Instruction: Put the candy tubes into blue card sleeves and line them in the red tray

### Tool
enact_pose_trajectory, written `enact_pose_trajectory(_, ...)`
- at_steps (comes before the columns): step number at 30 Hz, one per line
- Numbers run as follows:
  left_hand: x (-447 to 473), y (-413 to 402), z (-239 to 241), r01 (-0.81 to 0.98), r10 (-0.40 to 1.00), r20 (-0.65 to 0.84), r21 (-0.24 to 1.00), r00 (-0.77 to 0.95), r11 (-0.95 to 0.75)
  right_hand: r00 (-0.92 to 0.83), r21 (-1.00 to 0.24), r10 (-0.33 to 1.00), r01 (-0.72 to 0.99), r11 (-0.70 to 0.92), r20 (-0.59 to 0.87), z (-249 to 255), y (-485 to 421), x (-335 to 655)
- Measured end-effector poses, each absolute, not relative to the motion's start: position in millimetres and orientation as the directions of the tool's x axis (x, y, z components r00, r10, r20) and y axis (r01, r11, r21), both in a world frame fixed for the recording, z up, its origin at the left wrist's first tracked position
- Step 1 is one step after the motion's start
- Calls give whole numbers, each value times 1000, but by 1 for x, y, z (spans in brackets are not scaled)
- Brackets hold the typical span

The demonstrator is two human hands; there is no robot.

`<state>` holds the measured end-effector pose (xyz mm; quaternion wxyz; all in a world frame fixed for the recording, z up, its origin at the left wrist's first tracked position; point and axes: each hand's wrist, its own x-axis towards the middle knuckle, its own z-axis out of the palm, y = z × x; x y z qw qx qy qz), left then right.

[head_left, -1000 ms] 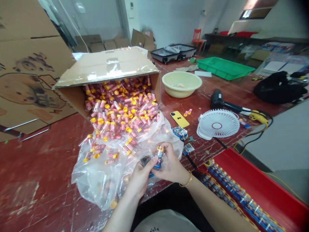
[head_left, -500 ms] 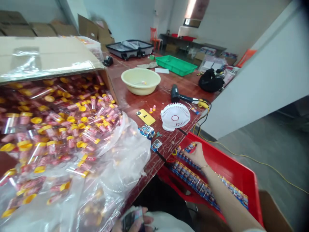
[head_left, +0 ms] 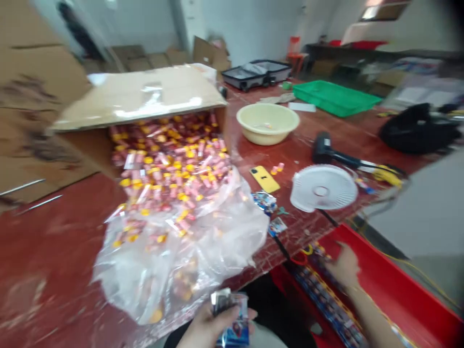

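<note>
My left hand (head_left: 213,321) is at the bottom edge, closed around several small printed packets (head_left: 239,326) in clear and blue wrap. Over the red bin (head_left: 391,270), to the right below the table edge, is my right hand (head_left: 344,266). Motion smears it, but the thumb stands apart from the fingers and no packet shows between them. Its fingers are at the far end of a row of blue packets (head_left: 321,256). A longer row of packets (head_left: 326,302) stands along the near side of the bin.
A carton (head_left: 145,96) spills pink, yellow-capped tubes (head_left: 174,169) onto a plastic bag (head_left: 203,261). On the red table (head_left: 65,256) are a cream basin (head_left: 268,137), yellow phone (head_left: 266,180), white fan (head_left: 322,188), hair dryer (head_left: 326,150) and green tray (head_left: 333,99).
The view has swung left. My left hand has come up further into view with its packets. The packet seen in my right hand before no longer shows there.
</note>
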<state>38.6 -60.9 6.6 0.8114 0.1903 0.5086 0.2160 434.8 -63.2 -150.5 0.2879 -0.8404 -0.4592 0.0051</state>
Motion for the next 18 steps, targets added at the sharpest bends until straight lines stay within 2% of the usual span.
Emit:
enact_pose_trajectory(2, 31, -56, 16, -231, 595, -711, 550, 375, 803, 508, -485, 749, 827, -284, 426, -113, -55, 405)
enact_pose_trajectory(4, 19, -48, 22, -264, 658, -695, 603, 288, 753, 373, -575, 756, 818, 6, 538, -70, -39, 351)
enact_pose_trajectory(6, 4, -38, 25, -286, 715, -681, 661, 160, 694, 218, -665, 796, 691, 282, 564, -33, -13, 280)
enact_pose_trajectory(8, -8, -27, 24, -321, 742, -668, 693, 48, 645, -12, -676, 806, 537, 504, 592, -10, 24, 210)
enact_pose_trajectory(9, -13, -22, 24, -340, 748, -663, 702, 8, 626, -101, -668, 805, 504, 548, 584, -4, 45, 181)
enact_pose_trajectory(11, -21, -14, 22, -369, 762, -648, 712, -17, 597, -325, -612, 815, 542, 576, 479, -1, 83, 135)
enact_pose_trajectory(13, -24, -10, 19, -396, 792, -610, 729, -7, 558, -457, -566, 800, 567, 598, 388, -3, 111, 110)
enact_pose_trajectory(15, -26, -8, 15, -403, 830, -557, 764, -17, 505, -509, -551, 788, 569, 610, 346, -7, 123, 100)
enact_pose_trajectory(18, -26, -6, 11, -354, 853, -518, 812, -71, 464, -498, -580, 797, 556, 596, 341, -11, 121, 106)
